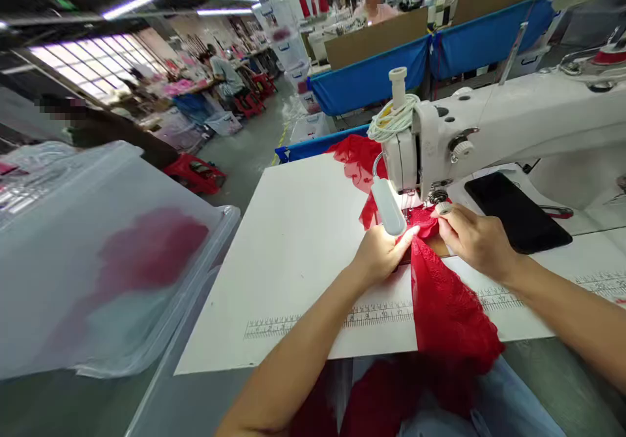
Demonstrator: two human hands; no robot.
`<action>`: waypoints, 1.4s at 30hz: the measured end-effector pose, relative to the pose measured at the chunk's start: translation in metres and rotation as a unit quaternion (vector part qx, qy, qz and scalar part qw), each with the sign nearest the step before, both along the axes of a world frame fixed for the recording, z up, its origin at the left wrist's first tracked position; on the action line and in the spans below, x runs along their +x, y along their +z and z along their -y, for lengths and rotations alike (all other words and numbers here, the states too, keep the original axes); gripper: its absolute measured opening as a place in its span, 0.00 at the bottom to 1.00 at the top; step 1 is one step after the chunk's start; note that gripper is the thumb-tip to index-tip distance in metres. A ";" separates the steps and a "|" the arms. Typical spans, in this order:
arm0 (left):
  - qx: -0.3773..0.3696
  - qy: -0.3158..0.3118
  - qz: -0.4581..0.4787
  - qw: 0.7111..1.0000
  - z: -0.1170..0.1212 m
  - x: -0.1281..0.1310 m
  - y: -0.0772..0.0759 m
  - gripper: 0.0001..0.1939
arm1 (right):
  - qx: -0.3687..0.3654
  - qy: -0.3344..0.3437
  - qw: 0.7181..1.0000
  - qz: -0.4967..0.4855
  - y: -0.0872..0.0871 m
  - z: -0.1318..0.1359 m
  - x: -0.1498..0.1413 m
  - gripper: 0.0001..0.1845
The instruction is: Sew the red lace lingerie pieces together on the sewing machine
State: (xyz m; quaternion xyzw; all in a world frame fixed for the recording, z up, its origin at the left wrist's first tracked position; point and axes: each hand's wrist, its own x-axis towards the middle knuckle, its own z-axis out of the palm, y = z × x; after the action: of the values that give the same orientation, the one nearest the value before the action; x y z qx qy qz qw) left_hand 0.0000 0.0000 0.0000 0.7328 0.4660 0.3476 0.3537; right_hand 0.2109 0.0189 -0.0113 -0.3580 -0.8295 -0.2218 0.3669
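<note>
Red lace fabric [445, 300] runs from under the needle of a white sewing machine [493, 124] down over the table's front edge. My left hand [379, 254] is left of the needle, thumb and fingers closed on the fabric edge. On the needle's right, my right hand [472, 238] pinches the same fabric beside the presser foot. A small lamp [388, 205] lights the stitching area and hides part of my left fingers. More red lace [359, 160] lies behind the needle.
A black phone [517, 212] and dark-handled scissors [557, 212] lie right of my right hand. A printed ruler [372, 316] runs along the white tabletop [293, 241]. Translucent bins [112, 261] stand at left. Blue cloth [372, 75] hangs behind; other people sit farther back.
</note>
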 end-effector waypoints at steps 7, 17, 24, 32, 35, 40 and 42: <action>0.008 -0.002 -0.016 1.000 0.003 0.000 0.006 0.20 | -0.100 0.066 0.992 0.051 0.005 0.006 -0.001 0.17; 0.033 -0.012 -0.039 0.999 0.003 -0.001 0.008 0.21 | -0.124 0.057 0.990 -0.040 0.000 -0.001 0.003 0.12; 0.132 -0.038 -0.155 0.978 0.007 -0.006 0.009 0.20 | -0.221 0.102 0.970 0.021 0.003 -0.003 0.010 0.08; 0.175 -0.112 -0.268 0.941 0.017 -0.012 0.009 0.14 | -0.221 0.096 0.966 0.094 0.000 0.002 0.010 0.11; 0.167 -0.147 -0.272 0.936 0.022 -0.011 0.015 0.12 | -0.208 0.093 0.968 0.106 0.004 0.002 0.010 0.16; 0.120 -0.178 -0.275 0.937 0.032 -0.010 0.029 0.26 | -0.210 0.091 0.966 0.120 0.008 0.001 0.011 0.17; 0.112 -0.175 -0.289 0.934 0.034 -0.010 0.032 0.27 | -0.218 0.104 0.963 0.117 0.007 0.000 0.011 0.18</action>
State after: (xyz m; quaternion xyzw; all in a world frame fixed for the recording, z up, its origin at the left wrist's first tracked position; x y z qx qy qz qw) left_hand -0.0099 -0.0343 0.0317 0.9063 0.3710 0.1032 0.1743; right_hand 0.2223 0.0190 -0.0043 -0.3129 -0.9274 -0.0366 0.2016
